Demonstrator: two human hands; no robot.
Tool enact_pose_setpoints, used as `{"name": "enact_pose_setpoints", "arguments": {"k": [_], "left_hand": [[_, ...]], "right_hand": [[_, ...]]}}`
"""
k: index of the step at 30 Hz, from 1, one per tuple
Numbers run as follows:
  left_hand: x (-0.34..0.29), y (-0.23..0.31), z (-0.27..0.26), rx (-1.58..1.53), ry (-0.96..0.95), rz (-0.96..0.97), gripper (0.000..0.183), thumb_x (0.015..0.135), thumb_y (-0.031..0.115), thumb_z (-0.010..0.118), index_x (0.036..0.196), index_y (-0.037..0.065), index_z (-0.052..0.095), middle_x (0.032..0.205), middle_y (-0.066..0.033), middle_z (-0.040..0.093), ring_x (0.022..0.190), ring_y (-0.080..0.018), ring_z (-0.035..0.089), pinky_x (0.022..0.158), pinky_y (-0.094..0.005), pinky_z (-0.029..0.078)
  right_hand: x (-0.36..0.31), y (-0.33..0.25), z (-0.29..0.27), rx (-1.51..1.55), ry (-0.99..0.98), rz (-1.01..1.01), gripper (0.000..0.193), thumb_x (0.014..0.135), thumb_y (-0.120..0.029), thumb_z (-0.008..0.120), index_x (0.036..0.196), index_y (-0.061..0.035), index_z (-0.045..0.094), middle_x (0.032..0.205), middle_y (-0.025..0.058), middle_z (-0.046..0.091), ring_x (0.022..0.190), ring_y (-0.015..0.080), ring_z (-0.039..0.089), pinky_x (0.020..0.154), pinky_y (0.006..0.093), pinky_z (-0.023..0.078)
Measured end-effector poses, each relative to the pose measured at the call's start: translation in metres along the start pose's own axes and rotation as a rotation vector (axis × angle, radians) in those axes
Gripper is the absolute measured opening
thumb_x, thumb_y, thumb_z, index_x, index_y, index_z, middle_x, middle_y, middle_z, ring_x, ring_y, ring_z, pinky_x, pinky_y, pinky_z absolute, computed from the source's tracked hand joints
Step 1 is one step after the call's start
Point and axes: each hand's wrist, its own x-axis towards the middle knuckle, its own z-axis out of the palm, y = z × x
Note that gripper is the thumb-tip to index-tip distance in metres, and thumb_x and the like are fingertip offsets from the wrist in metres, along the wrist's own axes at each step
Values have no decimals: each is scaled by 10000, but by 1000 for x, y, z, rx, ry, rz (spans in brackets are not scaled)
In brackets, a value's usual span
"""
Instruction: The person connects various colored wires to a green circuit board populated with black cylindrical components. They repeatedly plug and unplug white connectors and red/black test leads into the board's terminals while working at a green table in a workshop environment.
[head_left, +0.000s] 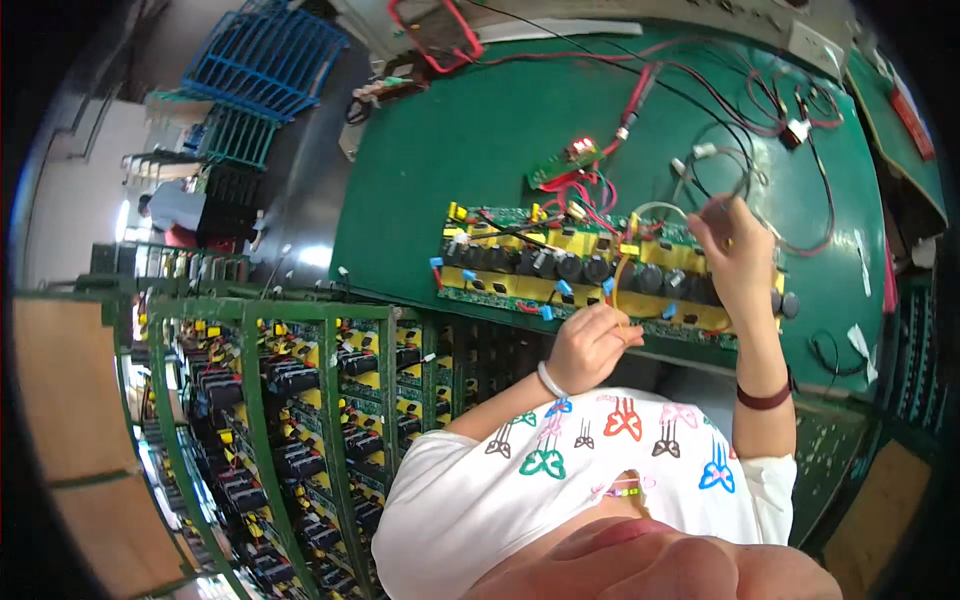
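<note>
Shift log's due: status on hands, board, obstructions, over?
Left hand at orange wire; right hand above circuit board's right part; grips unclear. Board on green bench. Loose cables beyond, near right hand.

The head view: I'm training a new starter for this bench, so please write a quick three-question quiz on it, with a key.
1. Multiple choice: what colour is the tabletop? A) white B) green C) orange
2. True or false: the right hand is closer than the left hand to the right end of the long circuit board.
3. Fill in the blank: seen from the person, the small board with the lit red display lies on the ____ side of the long circuit board.

Key: 1. B; 2. true; 3. far
</note>
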Motion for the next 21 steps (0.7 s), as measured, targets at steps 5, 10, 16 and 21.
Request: {"name": "enact_pose_setpoints", "arguments": {"k": [5,10,16,21], "left_hand": [[-3,-4,4,-15,2,10,363,655,-21,849,974,60,695,871,-71,630,744,-256,631,658,-369,510],[-2,-3,4,-10,-15,-4,333,668,-15,848,958,64,705,865,-69,632,744,-258,631,677,-377,510],[-4,-3,4,4,-28,-17,321,669,-11,849,949,61,710,862,-66,632,749,-256,627,663,-367,500],[-4,-3,5,-3,-28,-22,319,669,-14,847,948,60,709,861,-66,634,747,-255,626,661,-367,499]], "right_hand": [[7,6,1,120,-94,63,199,863,-97,768,977,13,646,778,109,719,679,163,688,643,294,529],[8,5,1,155,-135,111,177,885,-94,747,980,18,650,786,114,722,697,168,695,673,296,543],[7,12,5,172,-151,112,178,884,-91,747,975,22,643,775,113,717,691,173,692,671,297,541],[8,15,7,188,-134,89,176,881,-91,750,969,18,644,746,108,697,645,165,651,639,297,520]]}}
